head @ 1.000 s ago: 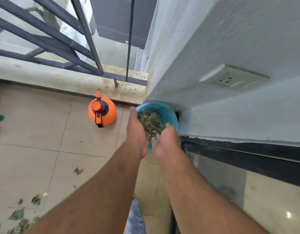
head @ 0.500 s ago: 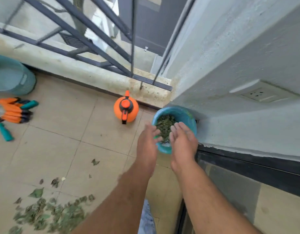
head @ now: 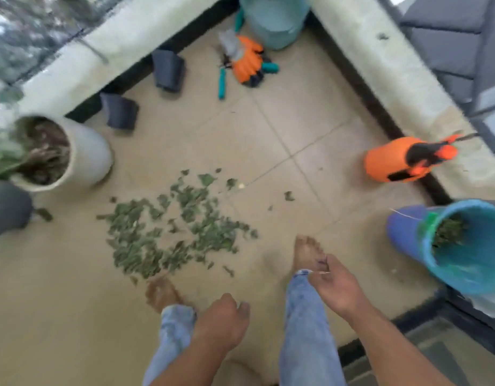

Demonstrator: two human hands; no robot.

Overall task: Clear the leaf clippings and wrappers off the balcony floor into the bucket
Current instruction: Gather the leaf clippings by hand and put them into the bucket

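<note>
A spread of green leaf clippings lies on the beige tiled floor, left of centre. The blue bucket stands at the right with clippings inside it. My left hand hangs low in the middle, fingers loosely curled, holding nothing that I can see. My right hand is palm-up with fingers apart and empty, to the left of the bucket and apart from it. Both hands are above my bare feet and jeans. The frame is motion-blurred.
An orange sprayer stands by the right curb. Orange gloves and teal-handled tools lie near a teal pot at the back. Two black nursery pots lie by the far curb. A grey plant pot stands at the left.
My hands were over the bucket dropping clippings in; now they have pulled back empty. My view has swung left and down to the floor pile.
</note>
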